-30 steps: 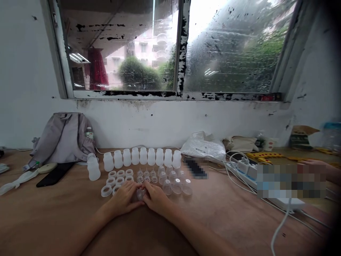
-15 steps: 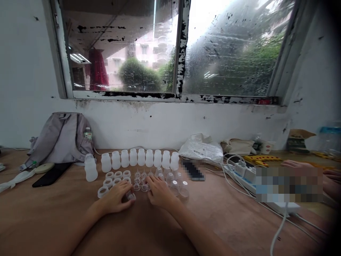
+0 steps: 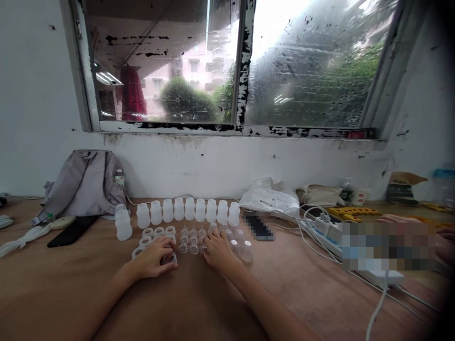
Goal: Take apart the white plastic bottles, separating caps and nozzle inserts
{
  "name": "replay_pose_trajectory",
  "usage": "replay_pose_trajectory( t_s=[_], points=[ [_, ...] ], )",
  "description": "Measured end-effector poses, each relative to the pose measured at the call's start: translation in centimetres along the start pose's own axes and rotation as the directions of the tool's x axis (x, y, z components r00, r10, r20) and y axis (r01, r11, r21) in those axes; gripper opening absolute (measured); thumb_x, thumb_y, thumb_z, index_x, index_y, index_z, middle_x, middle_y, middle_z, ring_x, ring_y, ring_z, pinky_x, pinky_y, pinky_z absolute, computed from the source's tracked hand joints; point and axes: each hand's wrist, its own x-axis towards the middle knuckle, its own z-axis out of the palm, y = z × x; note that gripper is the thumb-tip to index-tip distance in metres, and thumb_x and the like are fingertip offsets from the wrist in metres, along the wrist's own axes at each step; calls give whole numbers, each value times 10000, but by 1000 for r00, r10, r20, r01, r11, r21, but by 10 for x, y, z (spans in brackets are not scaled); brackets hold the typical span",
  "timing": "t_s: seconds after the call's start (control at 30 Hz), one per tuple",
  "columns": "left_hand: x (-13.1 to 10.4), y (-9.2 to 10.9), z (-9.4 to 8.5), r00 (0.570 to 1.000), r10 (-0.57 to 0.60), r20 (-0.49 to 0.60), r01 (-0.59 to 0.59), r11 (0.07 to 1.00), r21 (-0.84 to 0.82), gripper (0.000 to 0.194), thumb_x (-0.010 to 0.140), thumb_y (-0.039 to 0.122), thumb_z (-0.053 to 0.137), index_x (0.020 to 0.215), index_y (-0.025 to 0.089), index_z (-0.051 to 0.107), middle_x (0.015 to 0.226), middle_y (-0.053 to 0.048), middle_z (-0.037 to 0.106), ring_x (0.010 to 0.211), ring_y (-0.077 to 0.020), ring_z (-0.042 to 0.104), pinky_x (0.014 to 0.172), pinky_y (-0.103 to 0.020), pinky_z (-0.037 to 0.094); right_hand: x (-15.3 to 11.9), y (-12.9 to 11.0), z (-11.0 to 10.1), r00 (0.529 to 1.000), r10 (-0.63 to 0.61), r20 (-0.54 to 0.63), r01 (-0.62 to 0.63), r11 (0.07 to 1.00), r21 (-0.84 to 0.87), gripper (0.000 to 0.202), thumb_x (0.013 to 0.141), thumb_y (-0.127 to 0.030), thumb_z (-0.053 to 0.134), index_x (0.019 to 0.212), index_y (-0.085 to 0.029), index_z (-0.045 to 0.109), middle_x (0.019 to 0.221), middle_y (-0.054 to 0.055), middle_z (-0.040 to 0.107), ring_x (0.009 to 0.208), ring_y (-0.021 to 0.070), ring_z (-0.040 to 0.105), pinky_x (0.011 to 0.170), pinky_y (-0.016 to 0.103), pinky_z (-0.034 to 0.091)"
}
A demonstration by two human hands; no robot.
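Note:
My left hand (image 3: 154, 258) curves over the front of a group of white bottle collar rings (image 3: 148, 232), its thumb and fingers closed around one ring (image 3: 172, 258). My right hand (image 3: 219, 250) reaches down between clear bottle nipples (image 3: 193, 240) and clear domed caps (image 3: 246, 253). Its fingers bend downward, and their tips are partly hidden among the clear pieces, so what they grip does not show. Behind both hands stands a row of frosted white baby bottles (image 3: 189, 209). One bottle (image 3: 122, 225) at the left end has something clear on its top.
A grey backpack (image 3: 83, 184), a black phone-like slab (image 3: 71, 232) and a pale round object (image 3: 63, 222) lie left. Plastic-wrapped package (image 3: 272, 199) sits behind right. A power strip (image 3: 380, 276) with white cables crosses the right side, where another person's hand (image 3: 398, 219) shows.
My right hand has shifted right, from the nipples toward the domed caps. My left hand has moved slightly left, and the clear piece by its fingers now appears as a ring on the table.

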Motion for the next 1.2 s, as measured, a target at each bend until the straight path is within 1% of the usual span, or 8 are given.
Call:
replay_pose_trajectory(
  t_s=[0.3,0.47,0.8,0.93,1.0,1.07,1.13,1.2],
  points=[
    [-2,-16,1,996,-49,-71,51,999,16,298,710,479,535,693,186,483,881,-36,521,845,-181,477,741,-287,386,1,-1,5,999,13,-35,-14,1000,-25,168,779,-195,462,931,-159,526,881,103,600,896,252,469,783,384,274],
    [-1,-23,6,991,-85,-99,91,995,49,375,690,535,532,817,188,470,951,-51,522,881,-198,479,761,-303,380,1,0,6,999,24,-42,-25,999,-23,166,780,-215,485,937,-172,521,911,93,597,898,245,470,777,367,272],
    [4,-37,16,991,45,-127,-22,984,175,580,565,641,566,928,196,487,963,-56,562,919,-227,500,816,-335,371,3,0,7,998,53,-22,-53,998,18,238,770,-245,526,995,-171,508,869,102,617,910,255,479,772,362,268],
    [2,-42,14,964,44,-262,9,980,197,553,646,575,556,1033,196,447,1034,-70,544,980,-228,485,853,-354,367,4,-1,4,995,61,-76,-59,998,30,178,793,-271,493,938,-172,525,882,99,613,897,254,473,756,362,274],
    [0,-48,12,914,-10,-406,100,975,199,428,737,476,524,1049,202,424,1056,-74,526,1006,-221,474,868,-363,363,4,-2,2,993,62,-105,-59,998,30,158,810,-257,464,928,-173,527,875,91,608,882,247,473,747,358,275],
    [-3,-56,8,814,-73,-576,217,958,185,320,784,391,498,1031,207,412,1049,-77,511,1015,-218,467,881,-378,359,4,-3,2,991,58,-120,-54,998,35,161,826,-230,431,944,-177,526,878,82,603,871,237,474,739,350,274],
    [-7,-64,3,671,-131,-730,335,932,141,314,784,364,504,1030,202,397,1058,-90,486,1037,-227,449,902,-402,345,4,-4,2,991,53,-125,-48,998,41,177,836,-210,405,964,-182,525,890,75,600,872,228,473,739,344,272],
    [-10,-72,-3,507,-188,-841,437,897,63,412,758,386,530,1075,180,366,1107,-119,441,1094,-251,401,935,-437,311,4,-4,3,990,51,-131,-46,998,45,188,840,-207,394,972,-184,526,895,71,600,875,224,471,741,342,271]
  ],
)
